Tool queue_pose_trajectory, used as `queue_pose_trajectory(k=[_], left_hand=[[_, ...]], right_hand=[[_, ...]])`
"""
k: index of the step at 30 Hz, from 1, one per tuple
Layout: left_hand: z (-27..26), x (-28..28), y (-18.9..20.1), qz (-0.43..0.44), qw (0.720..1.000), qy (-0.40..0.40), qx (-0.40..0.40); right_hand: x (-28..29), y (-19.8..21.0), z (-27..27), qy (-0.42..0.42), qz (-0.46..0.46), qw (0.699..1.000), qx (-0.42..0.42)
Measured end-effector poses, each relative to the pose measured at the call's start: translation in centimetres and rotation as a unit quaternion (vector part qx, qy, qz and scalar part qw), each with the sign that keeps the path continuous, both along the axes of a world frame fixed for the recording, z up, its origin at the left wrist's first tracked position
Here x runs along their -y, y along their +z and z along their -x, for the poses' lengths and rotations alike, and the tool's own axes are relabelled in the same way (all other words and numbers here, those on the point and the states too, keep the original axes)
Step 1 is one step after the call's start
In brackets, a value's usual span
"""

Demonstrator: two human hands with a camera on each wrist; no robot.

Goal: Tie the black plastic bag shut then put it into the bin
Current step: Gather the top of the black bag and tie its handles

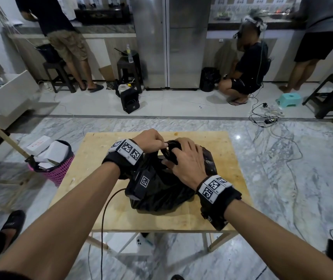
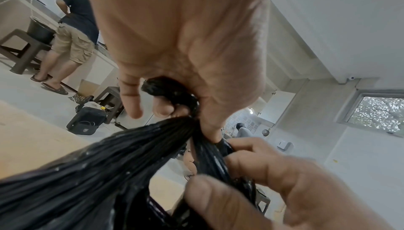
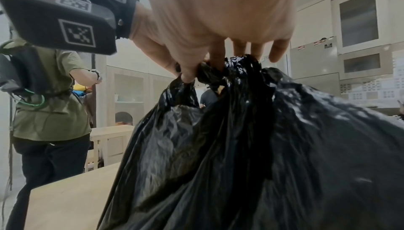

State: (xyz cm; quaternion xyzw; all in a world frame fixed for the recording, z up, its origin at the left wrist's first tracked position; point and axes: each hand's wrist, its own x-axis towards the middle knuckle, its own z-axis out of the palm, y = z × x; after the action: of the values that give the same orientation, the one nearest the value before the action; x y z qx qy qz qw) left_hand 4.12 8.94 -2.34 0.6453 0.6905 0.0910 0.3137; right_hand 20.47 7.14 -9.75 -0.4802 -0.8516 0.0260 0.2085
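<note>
A full black plastic bag [image 1: 161, 190] sits on the small wooden table [image 1: 228, 201], its top gathered into a twisted neck [image 1: 170, 149]. My left hand [image 1: 151, 141] pinches the twisted end of the neck [image 2: 170, 93] between thumb and curled fingers. My right hand [image 1: 183, 160] lies over the neck from the right, its fingers hooked into the bunched plastic [image 3: 227, 71]. In the left wrist view the right hand [image 2: 251, 173] grips a strand of the bag [image 2: 109, 173] just below my left thumb. A pink mesh bin [image 1: 57, 166] lined in black stands on the floor left of the table.
White boxes and papers fill the pink bin. A black cable [image 1: 105, 211] runs off the table's near edge. Two people [image 1: 66, 39] stand at the far counters and another person [image 1: 246, 63] crouches by a black bin [image 1: 210, 78]. Cables [image 1: 270, 118] trail over the marble floor.
</note>
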Motion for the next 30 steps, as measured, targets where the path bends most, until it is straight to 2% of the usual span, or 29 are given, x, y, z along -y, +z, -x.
queue_pose_trajectory(k=[7,9,13,16,25,28,30], left_hand=[[2.4,1.2,0.6,0.002,0.999,-0.036,0.033],[3.2,1.2,0.3,-0.022,0.999,-0.037,-0.007],[2.7,0.3,-1.3,-0.112,0.983,-0.002,-0.146],[2.0,-0.5,-2.5,-0.118,0.966,0.039,-0.227],[1.6,-1.9,-6.4,-0.104,0.944,0.046,-0.309],[1.4,-2.2,-7.1,-0.093,0.945,0.013,-0.314],[1.3,-2.3,-7.5,-0.066,0.954,-0.019,-0.293]], right_hand=[[-1.1,0.3,0.4,0.024,-0.002,1.000,0.000],[-1.3,0.5,0.2,0.030,0.011,0.999,0.000],[-0.8,0.9,0.2,0.050,0.003,0.999,0.020],[0.0,0.4,-0.8,0.055,-0.006,0.997,0.045],[3.6,-2.2,-7.1,0.054,0.000,0.996,0.078],[4.3,-2.4,-7.5,0.032,0.003,0.995,0.091],[4.4,-2.3,-7.5,0.014,0.038,0.994,0.104]])
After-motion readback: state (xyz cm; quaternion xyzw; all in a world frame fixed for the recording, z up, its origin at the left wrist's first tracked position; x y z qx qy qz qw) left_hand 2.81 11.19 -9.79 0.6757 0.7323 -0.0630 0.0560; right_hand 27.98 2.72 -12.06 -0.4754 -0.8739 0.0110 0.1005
